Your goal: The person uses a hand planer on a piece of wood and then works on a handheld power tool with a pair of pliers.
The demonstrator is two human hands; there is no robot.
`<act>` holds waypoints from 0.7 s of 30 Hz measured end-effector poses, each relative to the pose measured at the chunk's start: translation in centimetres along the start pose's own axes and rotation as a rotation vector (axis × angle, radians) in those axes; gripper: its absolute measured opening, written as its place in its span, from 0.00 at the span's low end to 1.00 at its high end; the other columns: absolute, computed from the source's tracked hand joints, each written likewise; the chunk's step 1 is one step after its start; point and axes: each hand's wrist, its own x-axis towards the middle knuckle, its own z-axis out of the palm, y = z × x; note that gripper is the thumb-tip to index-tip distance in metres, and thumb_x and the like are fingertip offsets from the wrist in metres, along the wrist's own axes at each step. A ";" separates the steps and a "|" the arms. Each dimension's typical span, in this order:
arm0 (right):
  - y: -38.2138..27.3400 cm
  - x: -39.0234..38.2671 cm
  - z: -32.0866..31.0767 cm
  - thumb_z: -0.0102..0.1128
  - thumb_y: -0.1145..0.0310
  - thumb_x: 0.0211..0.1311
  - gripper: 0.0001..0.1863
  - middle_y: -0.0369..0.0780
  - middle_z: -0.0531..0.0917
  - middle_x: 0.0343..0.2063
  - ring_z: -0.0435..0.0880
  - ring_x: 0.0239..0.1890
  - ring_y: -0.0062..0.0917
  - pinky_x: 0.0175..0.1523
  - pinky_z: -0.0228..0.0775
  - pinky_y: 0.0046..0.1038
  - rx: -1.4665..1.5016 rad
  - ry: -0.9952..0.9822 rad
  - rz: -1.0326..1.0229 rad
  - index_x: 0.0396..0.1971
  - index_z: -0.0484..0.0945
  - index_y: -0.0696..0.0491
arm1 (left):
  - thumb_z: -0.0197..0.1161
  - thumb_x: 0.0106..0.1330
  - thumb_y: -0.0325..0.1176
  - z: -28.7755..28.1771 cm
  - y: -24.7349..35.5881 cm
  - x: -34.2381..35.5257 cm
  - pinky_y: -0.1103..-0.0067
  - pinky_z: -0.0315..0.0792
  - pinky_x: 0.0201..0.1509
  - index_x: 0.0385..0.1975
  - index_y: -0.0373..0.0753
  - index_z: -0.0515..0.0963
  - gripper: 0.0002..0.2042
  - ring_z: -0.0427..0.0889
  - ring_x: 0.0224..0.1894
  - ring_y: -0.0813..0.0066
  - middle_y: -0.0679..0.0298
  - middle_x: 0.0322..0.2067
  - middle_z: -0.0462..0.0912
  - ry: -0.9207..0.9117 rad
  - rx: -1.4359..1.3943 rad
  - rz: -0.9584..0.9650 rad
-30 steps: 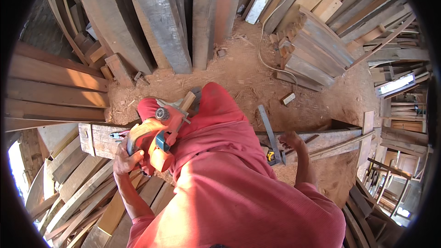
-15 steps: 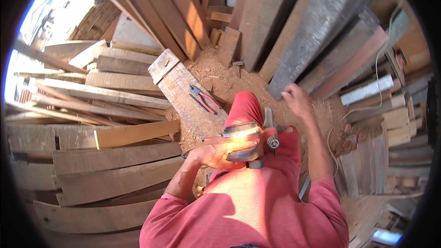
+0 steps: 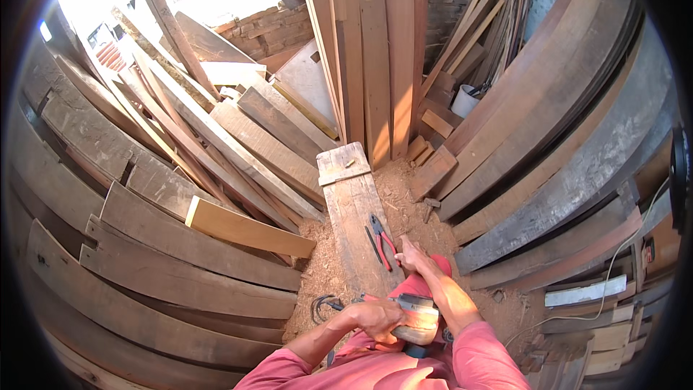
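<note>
My left hand (image 3: 379, 319) is closed around a wood-coloured block (image 3: 420, 315) with a dark top plate, held over my lap; its exact kind is unclear. Just beyond my right forearm, my right hand (image 3: 413, 256) reaches forward with fingers apart, close beside the red handles of a pair of pliers (image 3: 383, 244). The pliers lie on a worn plank (image 3: 348, 206) in front of me, jaws pointing away. Next to them is a thin dark stick-like piece (image 3: 372, 244). A dark cord (image 3: 317, 308) loops beside my left wrist.
Stacked boards (image 3: 195, 267) fan out along the left. Tall planks (image 3: 375, 65) lean at the back, and more big boards (image 3: 534, 101) lean on the right. Sawdust (image 3: 397, 180) covers the ground around the plank. A white bucket (image 3: 464, 103) stands at the back; a pale cable (image 3: 603, 296) runs at right.
My view has swung left and up. My right hand has moved from beside the leaning boards to the pliers. The block stays in my left hand; a drill chuck seen on my lap is now mostly hidden.
</note>
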 end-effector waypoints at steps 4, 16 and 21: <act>-0.7 -1.0 0.5 0.62 0.60 0.65 0.34 0.59 0.75 0.62 0.72 0.65 0.59 0.69 0.65 0.51 0.004 0.019 0.046 0.68 0.64 0.56 | 0.70 0.53 0.38 -1.4 0.2 -0.7 0.59 0.77 0.45 0.53 0.38 0.77 0.26 0.84 0.41 0.44 0.46 0.35 0.85 0.047 -0.096 0.060; 2.2 1.9 -2.4 0.47 0.65 0.66 0.15 0.58 0.82 0.28 0.82 0.33 0.58 0.38 0.74 0.52 -0.156 0.369 -0.425 0.28 0.78 0.61 | 0.71 0.53 0.35 -2.4 1.1 -1.3 0.61 0.76 0.52 0.63 0.39 0.72 0.33 0.83 0.48 0.45 0.47 0.43 0.86 0.160 -0.190 0.124; 2.4 -2.2 -9.8 0.46 0.65 0.72 0.16 0.52 0.76 0.21 0.79 0.26 0.46 0.32 0.70 0.48 -0.142 0.704 -0.627 0.25 0.74 0.58 | 0.68 0.58 0.38 -3.3 2.5 -2.3 0.57 0.77 0.49 0.55 0.41 0.74 0.24 0.84 0.46 0.44 0.48 0.39 0.85 0.316 -0.017 -0.137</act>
